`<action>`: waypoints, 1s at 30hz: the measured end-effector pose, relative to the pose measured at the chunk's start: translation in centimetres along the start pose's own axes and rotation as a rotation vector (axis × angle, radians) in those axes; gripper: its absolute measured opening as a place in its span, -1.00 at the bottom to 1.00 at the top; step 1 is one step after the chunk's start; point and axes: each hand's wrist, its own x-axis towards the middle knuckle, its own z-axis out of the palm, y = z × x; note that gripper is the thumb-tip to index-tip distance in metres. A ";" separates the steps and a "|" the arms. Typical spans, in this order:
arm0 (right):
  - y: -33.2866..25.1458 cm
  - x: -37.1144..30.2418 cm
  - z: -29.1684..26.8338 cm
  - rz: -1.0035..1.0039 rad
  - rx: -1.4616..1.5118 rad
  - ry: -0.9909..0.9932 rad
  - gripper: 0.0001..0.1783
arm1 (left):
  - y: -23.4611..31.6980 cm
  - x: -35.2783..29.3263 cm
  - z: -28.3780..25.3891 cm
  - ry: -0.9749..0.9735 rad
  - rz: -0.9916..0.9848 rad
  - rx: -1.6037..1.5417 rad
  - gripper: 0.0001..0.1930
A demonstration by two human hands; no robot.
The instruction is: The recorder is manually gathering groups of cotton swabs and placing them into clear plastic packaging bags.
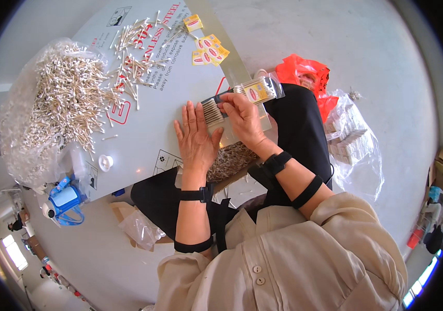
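Swabs (211, 112) could scatter if the flat, outstretched left hand (197, 139) nudges them beside the right hand (244, 122), whose curled fingers' hold is unclear

The counter (156, 124) is pale grey, printed in red and black. Swabs (68, 93) are tan with white tips; cards (212, 50) are yellow and white with red ovals. The bottle (66, 199) is blue and white, one bag (295, 71) bright red — shirt (294, 243) beige, trousers (302, 122) and straps (192, 195) black.
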 end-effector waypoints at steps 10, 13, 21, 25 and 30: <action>-1.3 -0.6 -1.8 -0.422 -0.743 -0.250 -0.97 | 0.0 0.0 0.6 -0.004 -0.016 0.021 -0.18; -1.2 -0.6 -1.7 -0.454 -0.757 -0.246 -0.97 | -0.1 0.1 0.8 0.002 -0.014 0.026 -0.18; -1.1 -0.6 -1.7 -0.388 -0.687 -0.235 -0.94 | 0.1 0.2 0.6 0.008 -0.021 0.054 -0.18; -1.2 -0.6 -1.5 -0.403 -0.737 -0.200 -0.94 | 0.1 0.2 0.7 0.011 -0.027 0.053 -0.18; -1.0 -0.4 -1.5 -0.421 -0.761 -0.211 -0.94 | 0.0 0.2 0.7 0.016 -0.028 0.047 -0.17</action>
